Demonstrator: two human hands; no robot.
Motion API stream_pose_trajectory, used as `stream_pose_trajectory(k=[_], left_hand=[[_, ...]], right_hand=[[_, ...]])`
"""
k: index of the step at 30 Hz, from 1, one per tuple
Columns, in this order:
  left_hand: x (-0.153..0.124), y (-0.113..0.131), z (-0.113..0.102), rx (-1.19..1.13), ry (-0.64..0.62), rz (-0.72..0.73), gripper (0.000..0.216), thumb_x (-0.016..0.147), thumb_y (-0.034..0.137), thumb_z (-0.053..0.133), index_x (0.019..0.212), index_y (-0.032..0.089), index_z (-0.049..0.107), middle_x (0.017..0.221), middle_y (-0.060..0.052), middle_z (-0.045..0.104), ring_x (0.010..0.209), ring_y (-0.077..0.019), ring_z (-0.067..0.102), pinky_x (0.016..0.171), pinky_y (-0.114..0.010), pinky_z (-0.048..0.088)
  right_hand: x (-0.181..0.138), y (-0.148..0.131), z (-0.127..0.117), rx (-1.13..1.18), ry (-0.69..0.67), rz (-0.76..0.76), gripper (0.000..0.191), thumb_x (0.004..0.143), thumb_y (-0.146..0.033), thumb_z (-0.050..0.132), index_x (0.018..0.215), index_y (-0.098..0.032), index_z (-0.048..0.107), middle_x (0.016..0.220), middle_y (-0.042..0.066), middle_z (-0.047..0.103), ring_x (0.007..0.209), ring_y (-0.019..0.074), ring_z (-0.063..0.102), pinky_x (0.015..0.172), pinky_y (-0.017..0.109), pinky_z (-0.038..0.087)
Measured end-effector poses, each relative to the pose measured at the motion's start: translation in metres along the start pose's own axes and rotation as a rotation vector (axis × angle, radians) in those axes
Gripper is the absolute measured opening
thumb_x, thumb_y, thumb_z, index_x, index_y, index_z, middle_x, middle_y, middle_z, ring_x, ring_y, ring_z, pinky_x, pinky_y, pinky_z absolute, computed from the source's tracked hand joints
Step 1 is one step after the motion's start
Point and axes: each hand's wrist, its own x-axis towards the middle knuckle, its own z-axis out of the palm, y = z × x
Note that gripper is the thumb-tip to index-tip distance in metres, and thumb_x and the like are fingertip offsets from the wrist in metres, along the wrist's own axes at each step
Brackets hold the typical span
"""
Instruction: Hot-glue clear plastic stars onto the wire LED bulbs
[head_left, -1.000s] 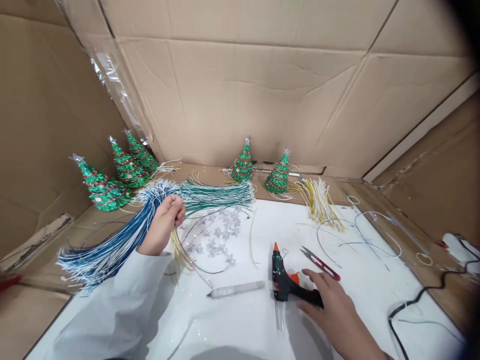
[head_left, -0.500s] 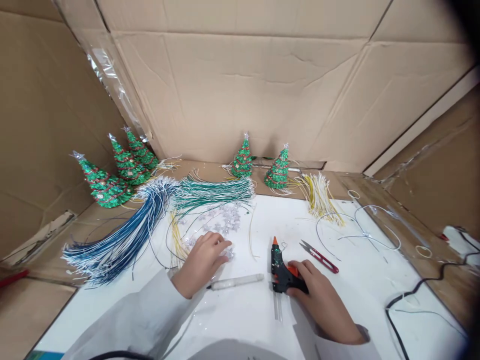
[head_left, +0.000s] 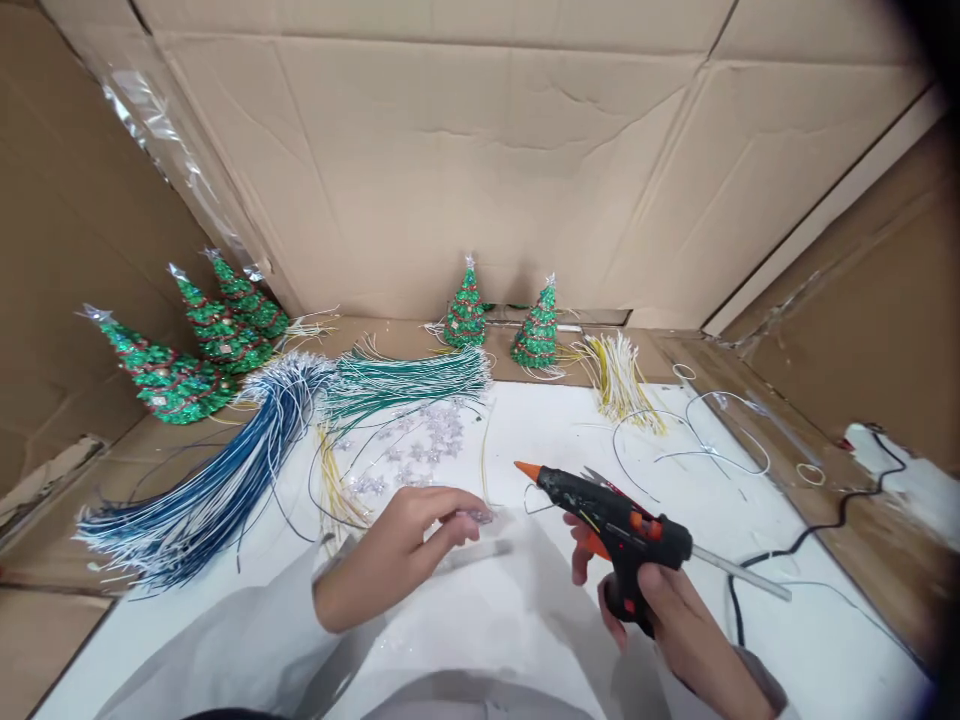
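Note:
My right hand [head_left: 667, 610] is wrapped round the handle of a black and orange hot glue gun [head_left: 611, 520], lifted off the table. Its orange nozzle points left, and a clear glue stick [head_left: 742, 572] juts from its back end. Between the thumb and fingers of my left hand [head_left: 420, 540] is a small clear glittery star [head_left: 480, 516]. More such stars [head_left: 427, 445] lie loose on the white table beyond that hand. Partly hidden behind the glue gun are red thread snips [head_left: 600, 480]. A pen [head_left: 472, 556] lies below my left fingers.
Bundles of blue wires [head_left: 225, 480], green wires [head_left: 409, 385] and yellow wires [head_left: 622, 380] lie along the back and left. Small green Christmas trees [head_left: 536, 335] stand near the cardboard wall [head_left: 420, 180]. A black cable [head_left: 810, 545] runs down the right side.
My right hand has raised the glue gun from the table and turned its nozzle leftward. My left hand has come away from the loose stars with one pinched in it. The view has shifted slightly.

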Motion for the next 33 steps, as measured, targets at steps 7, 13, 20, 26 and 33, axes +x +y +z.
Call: stream_pose_trajectory(k=[7,13,20,26,33], left_hand=[[0.001,0.052,-0.036,-0.074,0.079,-0.028,0.024,0.087,0.029,0.049,0.074,0.016,0.064,0.057,0.002,0.06,0.052,-0.0087,0.054,0.051,-0.017,0.039],[0.0,0.062,-0.036,-0.045,0.053,0.028,0.032,0.089,0.028,0.045,0.062,0.016,0.055,0.054,0.004,0.055,0.051,-0.0072,0.05,0.052,-0.016,0.035],[-0.001,0.065,-0.032,-0.062,0.008,-0.014,0.03,0.089,0.031,0.045,0.066,0.018,0.059,0.057,0.003,0.057,0.053,-0.0085,0.051,0.052,-0.018,0.035],[-0.001,0.063,-0.032,-0.057,0.004,-0.013,0.028,0.088,0.029,0.045,0.068,0.018,0.061,0.058,0.004,0.058,0.053,-0.0083,0.051,0.052,-0.018,0.036],[0.0,0.061,-0.031,-0.059,-0.066,0.03,0.025,0.089,0.024,0.046,0.07,0.019,0.061,0.058,0.005,0.057,0.054,-0.0068,0.052,0.054,-0.016,0.035]], right_hand=[[-0.006,-0.041,-0.006,0.159,-0.227,-0.001,0.069,0.071,-0.079,0.032,0.088,-0.017,0.058,0.072,0.006,0.057,0.042,0.0096,0.045,0.042,0.024,0.031],[-0.009,-0.054,-0.009,0.095,-0.196,0.042,0.069,0.074,-0.077,0.029,0.079,-0.016,0.059,0.059,0.001,0.051,0.036,0.0063,0.037,0.039,0.023,0.023],[-0.009,-0.056,-0.007,0.151,-0.185,0.108,0.063,0.074,-0.075,0.034,0.076,-0.017,0.058,0.066,0.002,0.051,0.037,0.0069,0.039,0.037,0.023,0.022],[-0.009,-0.053,-0.01,0.119,-0.216,0.118,0.065,0.073,-0.077,0.033,0.077,-0.015,0.055,0.063,0.001,0.049,0.037,0.0058,0.039,0.036,0.02,0.023],[-0.012,-0.062,-0.01,0.004,-0.2,0.183,0.067,0.073,-0.077,0.03,0.072,-0.015,0.054,0.057,0.0,0.046,0.036,0.0058,0.038,0.035,0.02,0.022]])
